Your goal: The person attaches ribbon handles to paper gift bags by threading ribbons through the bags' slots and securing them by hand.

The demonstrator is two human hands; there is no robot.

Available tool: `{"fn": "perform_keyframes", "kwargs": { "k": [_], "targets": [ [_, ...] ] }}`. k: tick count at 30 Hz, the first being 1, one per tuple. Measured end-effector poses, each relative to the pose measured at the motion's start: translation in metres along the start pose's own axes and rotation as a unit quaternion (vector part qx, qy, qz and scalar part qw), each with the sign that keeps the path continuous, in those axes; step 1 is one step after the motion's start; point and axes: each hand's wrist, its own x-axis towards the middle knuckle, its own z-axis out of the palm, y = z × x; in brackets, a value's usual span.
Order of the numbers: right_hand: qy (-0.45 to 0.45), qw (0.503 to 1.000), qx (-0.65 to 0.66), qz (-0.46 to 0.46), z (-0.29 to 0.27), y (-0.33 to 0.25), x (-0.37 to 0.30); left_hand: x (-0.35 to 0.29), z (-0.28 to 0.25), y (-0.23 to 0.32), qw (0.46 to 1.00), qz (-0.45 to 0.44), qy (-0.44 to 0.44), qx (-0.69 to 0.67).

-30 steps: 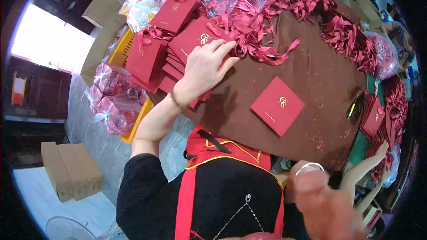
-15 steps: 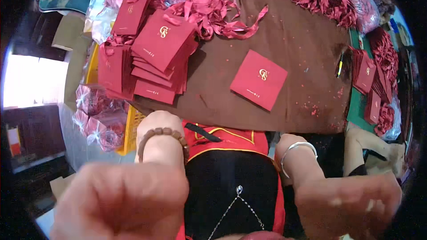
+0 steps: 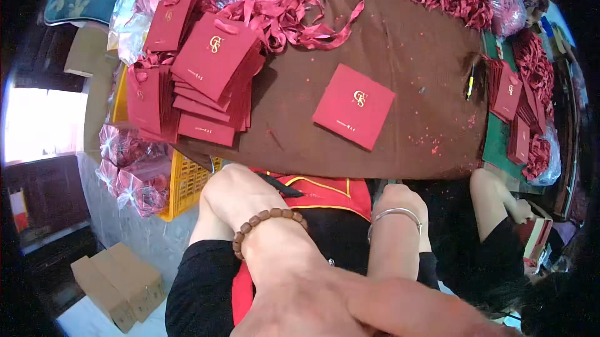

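Both my arms are raised close to the view, their hands blurred at the lower edge. My left hand (image 3: 300, 309), a brown bead bracelet (image 3: 269, 217) behind its wrist, shows its back; its fingers run out of clear view. My right hand is mostly hidden behind the left; its forearm (image 3: 395, 252) wears a silver bangle (image 3: 400, 211). Neither hand touches the table. A flat red paper bag (image 3: 350, 115) with a gold emblem lies alone on the brown cloth (image 3: 287, 112). Left of it, a leaning stack of red paper bags (image 3: 209, 65) fills the table's corner.
Pink ribbons (image 3: 275, 18) and plastic-wrapped bundles line the far edge. A pen (image 3: 470, 87) and more red bags (image 3: 505, 96) are on the right. A yellow crate (image 3: 186, 174) and cardboard boxes (image 3: 128, 281) stand at left. A co-worker's arm (image 3: 490, 203) is at right.
My hands have come together from either side toward the middle, the left crossing in front of the right. The view has shifted slightly. The bags on the table keep their places.
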Motion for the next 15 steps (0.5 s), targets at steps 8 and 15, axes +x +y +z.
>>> {"fn": "perform_keyframes", "kwargs": {
  "k": [8,15],
  "targets": [
    [0.024,0.993,-0.016,-0.116,0.125,-0.010,-0.028,0.012,0.024,-0.026,0.980,0.192,0.046,0.005],
    [0.022,0.990,-0.054,-0.128,0.141,-0.061,-0.092,0.024,0.013,-0.023,0.960,0.265,0.086,0.025]
  ]
}}
